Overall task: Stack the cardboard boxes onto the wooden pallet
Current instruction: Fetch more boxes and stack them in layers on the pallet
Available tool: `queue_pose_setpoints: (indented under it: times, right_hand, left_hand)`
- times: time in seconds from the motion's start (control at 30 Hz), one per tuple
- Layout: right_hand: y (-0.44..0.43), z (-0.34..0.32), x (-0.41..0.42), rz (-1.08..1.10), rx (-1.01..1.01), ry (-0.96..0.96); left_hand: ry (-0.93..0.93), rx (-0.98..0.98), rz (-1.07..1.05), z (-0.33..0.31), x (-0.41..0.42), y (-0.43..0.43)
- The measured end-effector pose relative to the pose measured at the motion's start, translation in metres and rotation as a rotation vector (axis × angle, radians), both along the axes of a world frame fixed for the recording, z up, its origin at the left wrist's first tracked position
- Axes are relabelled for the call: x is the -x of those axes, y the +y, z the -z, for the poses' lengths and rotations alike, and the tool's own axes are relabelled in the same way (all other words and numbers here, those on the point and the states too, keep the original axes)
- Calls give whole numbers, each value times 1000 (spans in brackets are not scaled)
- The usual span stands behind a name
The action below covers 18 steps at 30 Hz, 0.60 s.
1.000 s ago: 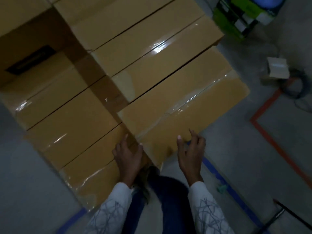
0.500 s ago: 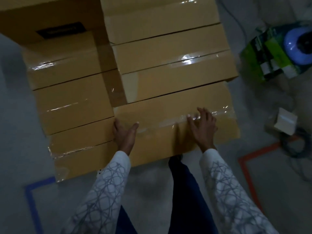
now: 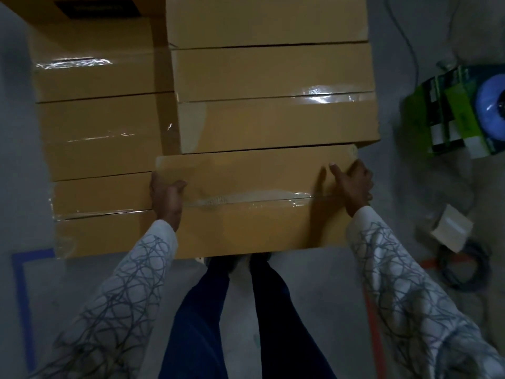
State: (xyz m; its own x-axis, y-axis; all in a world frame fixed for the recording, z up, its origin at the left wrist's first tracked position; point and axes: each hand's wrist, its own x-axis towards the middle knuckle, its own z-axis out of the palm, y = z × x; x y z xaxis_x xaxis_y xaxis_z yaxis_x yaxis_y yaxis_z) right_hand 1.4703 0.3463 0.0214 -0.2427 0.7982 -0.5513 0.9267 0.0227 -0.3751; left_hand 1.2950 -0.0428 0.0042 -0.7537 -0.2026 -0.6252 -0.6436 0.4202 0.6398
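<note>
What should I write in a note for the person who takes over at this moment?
Left hand: grips the left end of the nearest box, thumb on top.
Right hand: grips its right end, thumb on top.
The other boxes stand stacked in two columns, behind and left of it. The pallet is not visible.
Done: several boxes stacked.
Left: set this box in place. Whether more boxes wait, I cannot tell.

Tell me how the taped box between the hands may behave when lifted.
The nearest box probably stays stiff: its taped top lies flat. It seems bulky, since the left hand and the right hand each hold one end. The glossy tape may feel slippery.
</note>
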Motion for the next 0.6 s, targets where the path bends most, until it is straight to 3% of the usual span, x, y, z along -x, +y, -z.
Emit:
queue_pose_setpoints:
  times: [0.13, 0.6]
  right_hand:
    - [3, 2, -4, -11, 18, -12]
    - [42, 2, -20, 37, 22, 25]
  left_hand:
    - [-21, -17, 21, 12, 1, -4]
    - [-88, -157, 37, -37, -19, 49]
